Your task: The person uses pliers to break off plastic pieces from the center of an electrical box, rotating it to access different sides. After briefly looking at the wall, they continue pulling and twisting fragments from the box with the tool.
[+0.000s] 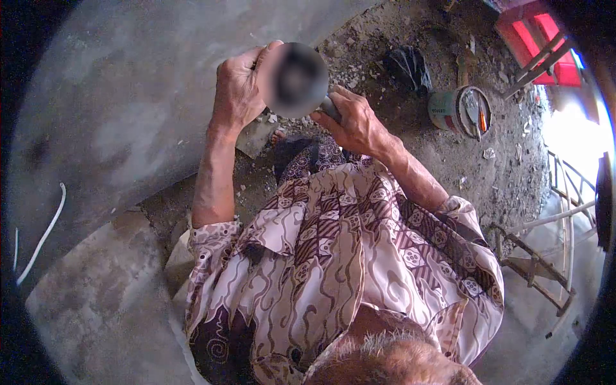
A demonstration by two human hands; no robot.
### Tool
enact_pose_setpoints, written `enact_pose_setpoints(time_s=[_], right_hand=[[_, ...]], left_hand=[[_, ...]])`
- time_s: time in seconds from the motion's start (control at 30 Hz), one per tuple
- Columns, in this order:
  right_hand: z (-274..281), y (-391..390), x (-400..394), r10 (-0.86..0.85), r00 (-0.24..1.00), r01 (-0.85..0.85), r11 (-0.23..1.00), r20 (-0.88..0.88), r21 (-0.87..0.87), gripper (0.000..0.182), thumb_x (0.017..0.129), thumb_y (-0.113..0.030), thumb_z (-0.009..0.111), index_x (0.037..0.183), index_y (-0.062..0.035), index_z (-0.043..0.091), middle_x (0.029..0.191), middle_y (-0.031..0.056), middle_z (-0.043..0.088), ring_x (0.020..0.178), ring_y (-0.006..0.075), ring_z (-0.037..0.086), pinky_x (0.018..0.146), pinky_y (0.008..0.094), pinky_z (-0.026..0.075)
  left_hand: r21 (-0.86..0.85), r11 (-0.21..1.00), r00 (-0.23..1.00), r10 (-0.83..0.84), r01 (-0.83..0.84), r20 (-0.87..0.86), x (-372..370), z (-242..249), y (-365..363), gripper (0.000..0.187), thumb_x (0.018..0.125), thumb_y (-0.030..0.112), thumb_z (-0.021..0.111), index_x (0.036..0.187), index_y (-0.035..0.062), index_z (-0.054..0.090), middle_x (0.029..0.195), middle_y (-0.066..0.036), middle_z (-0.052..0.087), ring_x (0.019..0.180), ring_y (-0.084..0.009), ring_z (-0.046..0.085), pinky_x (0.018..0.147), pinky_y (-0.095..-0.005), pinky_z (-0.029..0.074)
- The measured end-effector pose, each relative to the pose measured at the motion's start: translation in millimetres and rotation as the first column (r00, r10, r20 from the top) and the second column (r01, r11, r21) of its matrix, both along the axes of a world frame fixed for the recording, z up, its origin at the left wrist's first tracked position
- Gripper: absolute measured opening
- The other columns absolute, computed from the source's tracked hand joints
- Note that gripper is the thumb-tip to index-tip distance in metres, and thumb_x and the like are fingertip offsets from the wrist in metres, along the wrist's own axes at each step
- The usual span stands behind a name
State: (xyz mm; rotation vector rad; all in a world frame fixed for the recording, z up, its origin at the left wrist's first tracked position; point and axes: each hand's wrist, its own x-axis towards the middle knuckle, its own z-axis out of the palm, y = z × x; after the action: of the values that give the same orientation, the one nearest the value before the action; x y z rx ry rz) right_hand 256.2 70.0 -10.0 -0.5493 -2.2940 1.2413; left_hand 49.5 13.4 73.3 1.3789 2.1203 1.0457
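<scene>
Round dark object [294,78] sits at 12 o'clock in the view, held up in front of the chest, between both hands. It's blurred out, so I can't tell what it is; a grey handle-like stub [330,108] pokes out at its 4 o'clock, under the right hand.

Left hand [239,90] is on the object's 9 o'clock side, fingers curled shut against its edge, thumb tip riding over the top rim. My read: this hand steadies the round part. Right hand [356,122] is at 4 o'clock of it, fingers wrapped closed around the stub, knuckles up. Probably the carrying grip, taking the weight.

Pose: both forearms raised, elbows bent and tucked near the body, left forearm nearly vertical in the frame, right forearm angled from 4 o'clock up toward the object. Patterned short-sleeved shirt [333,256] fills the lower centre.

Around it: grey plastered wall [128,96] at 9 to 11 o'clock, close beside the left hand. Rubble-strewn dirt floor [410,141] beyond the hands. Paint can holding tools [459,110] at 2 o'clock, well apart from the right hand. Black bag [409,67] at 1 o'clock. Red crate [536,45] far at 1 to 2 o'clock. White cable [42,237] along the wall at 8 o'clock. Metal frame [545,256] at 4 o'clock.
</scene>
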Motion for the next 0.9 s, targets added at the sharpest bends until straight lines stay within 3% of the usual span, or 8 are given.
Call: enact_pose_setpoints(time_s=[0.17, 0.23, 0.27, 0.33, 0.47, 0.53, 0.67, 0.9], right_hand=[[-11.3, -1.2, 4.6, 0.001, 1.000, 0.001, 0.999, -0.030, 0.053, 0.031, 0.090, -0.027, 0.070, 0.089, 0.0019, 0.059, 0.082, 0.0193, 0.055, 0.072, 0.0396, 0.058, 0.063, 0.0480, 0.047], [0.1, -0.9, 3.4, 0.017, 0.997, -0.013, 0.999, -0.076, 0.050, 0.030, 0.090, -0.026, 0.070, 0.090, 0.0020, 0.059, 0.081, 0.0189, 0.055, 0.070, 0.0391, 0.058, 0.063, 0.0475, 0.047], [5.0, -2.8, 3.0, 0.024, 0.992, -0.019, 0.999, -0.123, 0.043, 0.029, 0.090, -0.025, 0.070, 0.091, 0.0021, 0.060, 0.079, 0.0185, 0.055, 0.068, 0.0386, 0.057, 0.062, 0.0471, 0.046], [4.3, -2.6, 4.1, 0.018, 0.991, -0.019, 1.000, -0.130, -0.008, 0.028, 0.090, -0.024, 0.070, 0.092, 0.0021, 0.060, 0.079, 0.0182, 0.056, 0.068, 0.0369, 0.057, 0.063, 0.0457, 0.046], [16.8, 7.9, 14.3, 0.012, 1.000, -0.010, 0.960, 0.002, -0.280, 0.029, 0.090, -0.024, 0.070, 0.092, 0.0026, 0.060, 0.079, 0.0173, 0.059, 0.068, 0.0327, 0.058, 0.065, 0.0423, 0.047], [17.6, 12.9, 18.4, 0.063, 0.998, -0.056, 0.960, 0.018, -0.274, 0.033, 0.092, -0.028, 0.069, 0.092, 0.0032, 0.059, 0.080, 0.0168, 0.060, 0.070, 0.0319, 0.058, 0.068, 0.0420, 0.048], [30.7, 22.0, 19.9, 0.237, 0.959, -0.195, 0.950, 0.155, -0.245, 0.038, 0.094, -0.034, 0.065, 0.098, 0.0040, 0.059, 0.089, 0.0204, 0.062, 0.082, 0.0366, 0.060, 0.076, 0.0437, 0.048], [22.3, 20.7, 11.4, 0.218, 0.970, -0.201, 0.968, 0.105, -0.149, 0.040, 0.093, -0.034, 0.065, 0.105, 0.0038, 0.061, 0.094, 0.0206, 0.061, 0.087, 0.0367, 0.061, 0.079, 0.0448, 0.048]], left_hand=[[0.027, 0.999, 0.977, -0.030, 0.025, 0.212, -11.4, -10.0, -5.8, 0.048, 0.099, 0.043, 0.058, 0.091, -0.0027, 0.071, 0.073, -0.009, 0.070, 0.065, -0.0188, 0.064, 0.061, -0.0325, 0.051], [0.054, 0.999, 0.490, -0.044, -0.006, 0.871, -17.6, -10.0, -8.5, 0.042, 0.099, 0.040, 0.059, 0.098, -0.0003, 0.071, 0.082, -0.008, 0.072, 0.069, -0.0189, 0.069, 0.057, -0.0307, 0.056], [0.054, 0.999, 0.491, -0.044, -0.006, 0.870, -21.1, -14.2, -12.3, 0.042, 0.099, 0.040, 0.059, 0.098, -0.0003, 0.071, 0.082, -0.008, 0.072, 0.069, -0.0189, 0.069, 0.057, -0.0307, 0.056], [0.126, 0.984, 0.163, -0.146, 0.130, 0.976, -25.6, -17.9, -16.7, 0.035, 0.099, 0.037, 0.058, 0.102, 0.0031, 0.069, 0.083, -0.011, 0.071, 0.070, -0.0193, 0.070, 0.051, -0.0301, 0.058], [0.064, 0.981, 0.376, 0.009, -0.182, 0.927, -13.6, -14.5, -12.9, 0.037, 0.100, 0.036, 0.057, 0.096, 0.0017, 0.070, 0.080, -0.007, 0.070, 0.069, -0.0164, 0.067, 0.057, -0.0297, 0.055], [0.098, 0.987, 0.906, 0.077, -0.129, 0.417, -12.3, -13.4, -12.0, 0.041, 0.100, 0.038, 0.057, 0.094, 0.0002, 0.070, 0.079, -0.004, 0.069, 0.070, -0.0136, 0.063, 0.064, -0.0304, 0.051], [0.165, 0.985, 0.992, -0.072, 0.055, 0.102, -6.8, 3.0, -7.3, 0.041, 0.099, 0.041, 0.060, 0.097, 0.0021, 0.072, 0.072, -0.006, 0.065, 0.069, -0.0114, 0.057, 0.066, -0.0307, 0.047], [0.164, 0.979, 0.988, -0.135, 0.121, 0.078, -4.8, 1.1, -2.6, 0.038, 0.097, 0.040, 0.063, 0.095, 0.0029, 0.072, 0.064, -0.008, 0.061, 0.060, -0.0111, 0.053, 0.058, -0.0318, 0.045]])
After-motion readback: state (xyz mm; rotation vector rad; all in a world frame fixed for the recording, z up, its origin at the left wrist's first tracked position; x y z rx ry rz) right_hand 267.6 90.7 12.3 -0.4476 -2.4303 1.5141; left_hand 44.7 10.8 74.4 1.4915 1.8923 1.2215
